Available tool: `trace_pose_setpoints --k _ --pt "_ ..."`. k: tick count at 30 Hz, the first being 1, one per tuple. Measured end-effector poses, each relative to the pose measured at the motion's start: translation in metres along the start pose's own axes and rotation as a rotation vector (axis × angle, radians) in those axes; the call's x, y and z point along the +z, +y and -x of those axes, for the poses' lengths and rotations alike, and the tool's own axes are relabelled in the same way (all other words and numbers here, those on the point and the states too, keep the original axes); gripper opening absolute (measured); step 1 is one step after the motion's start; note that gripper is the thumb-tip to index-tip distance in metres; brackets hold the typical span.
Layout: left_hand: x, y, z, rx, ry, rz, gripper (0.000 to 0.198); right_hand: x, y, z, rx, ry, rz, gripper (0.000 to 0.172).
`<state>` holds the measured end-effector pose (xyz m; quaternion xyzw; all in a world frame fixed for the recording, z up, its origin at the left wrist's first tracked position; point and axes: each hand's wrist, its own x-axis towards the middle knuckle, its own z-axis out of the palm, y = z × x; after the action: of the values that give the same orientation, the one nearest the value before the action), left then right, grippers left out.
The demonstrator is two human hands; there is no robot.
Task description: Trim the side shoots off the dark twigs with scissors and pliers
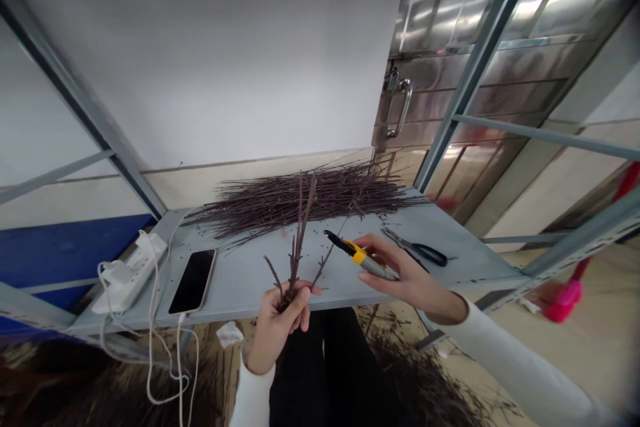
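Observation:
My left hand (pixel 280 327) grips the base of a branching dark twig cluster (pixel 299 247), which stands upright above my fist. My right hand (pixel 403 273) holds a black, yellow and grey hand tool (pixel 361 256) between fingers and thumb, its black tip pointing left towards the twigs and not touching them. Behind them, a large heap of thin dark twigs (pixel 300 201) lies across a grey metal shelf (pixel 240 277). Black-handled scissors (pixel 417 247) rest on the shelf just beyond my right hand.
A smartphone (pixel 193 280) and a white power strip (pixel 131 273) with tangled cables (pixel 150 340) sit at the shelf's left. Small twig bits dot the shelf. More twigs (pixel 420 373) lie on the floor. Metal rack uprights flank the shelf, and a steel door (pixel 400 107) stands behind.

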<state>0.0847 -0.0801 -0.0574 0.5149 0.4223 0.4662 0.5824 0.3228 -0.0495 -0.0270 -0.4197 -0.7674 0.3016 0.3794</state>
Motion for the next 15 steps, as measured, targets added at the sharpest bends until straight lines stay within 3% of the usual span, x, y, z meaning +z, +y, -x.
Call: trace_pose_setpoints --k 6,10,15 --pt "0.003 -0.002 -0.002 -0.027 0.02 -0.048 0.046 0.001 0.0 -0.006 -0.16 0.125 0.287 0.028" --pt "0.013 0.003 0.002 -0.035 0.075 -0.086 0.049 0.012 0.029 -0.007 -0.226 0.318 0.511 0.034" --pt "0.037 0.006 0.01 -0.077 0.086 -0.092 0.052 0.032 0.069 -0.017 -0.134 0.582 0.636 0.032"
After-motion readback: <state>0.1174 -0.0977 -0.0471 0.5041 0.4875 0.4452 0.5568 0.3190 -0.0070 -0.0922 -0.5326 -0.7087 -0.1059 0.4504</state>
